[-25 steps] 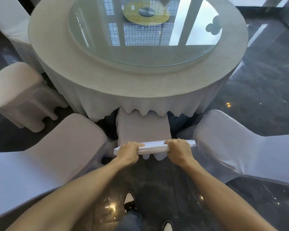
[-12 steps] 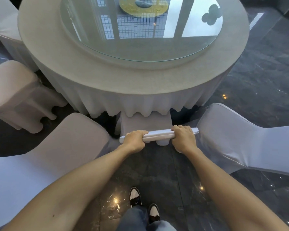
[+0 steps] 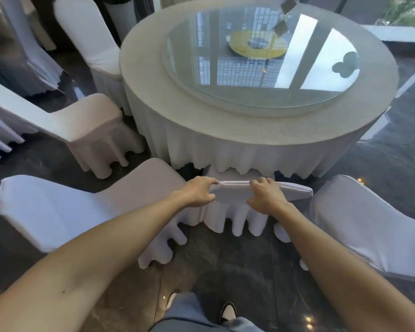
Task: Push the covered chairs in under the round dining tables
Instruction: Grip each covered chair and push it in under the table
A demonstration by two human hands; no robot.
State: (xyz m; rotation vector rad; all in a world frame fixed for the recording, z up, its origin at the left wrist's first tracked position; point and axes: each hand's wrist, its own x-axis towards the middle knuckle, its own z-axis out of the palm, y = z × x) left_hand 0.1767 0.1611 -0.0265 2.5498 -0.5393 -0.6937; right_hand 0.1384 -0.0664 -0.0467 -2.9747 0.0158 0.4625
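Holding, head view: both hands grip the top edge of the middle covered chair's backrest [image 3: 261, 191]; left hand [image 3: 198, 191] is curled round its left end, right hand [image 3: 265, 195] is curled over it nearer the middle.
Middle chair position: its seat is hidden under the hem of the tablecloth [image 3: 225, 149], with the backrest just outside the edge of the round dining table [image 3: 139, 68]; I judge this chair pushed in, or nearly so.
Left to do: the near-left chair [image 3: 82, 207] and the near-right chair [image 3: 369, 224] stand apart from the table with their seats in full view; the far-left chair [image 3: 86, 125] also sits outside the cloth. A further chair [image 3: 91, 37] stands close against the table's far-left side.
Progress: early, by my reading, since one chair of several looks seated home.
Change from earlier: the seat showed between backrest and cloth a second ago, and is now covered; the backrest has closed on the table. The camera has swung left and back, showing more chairs.
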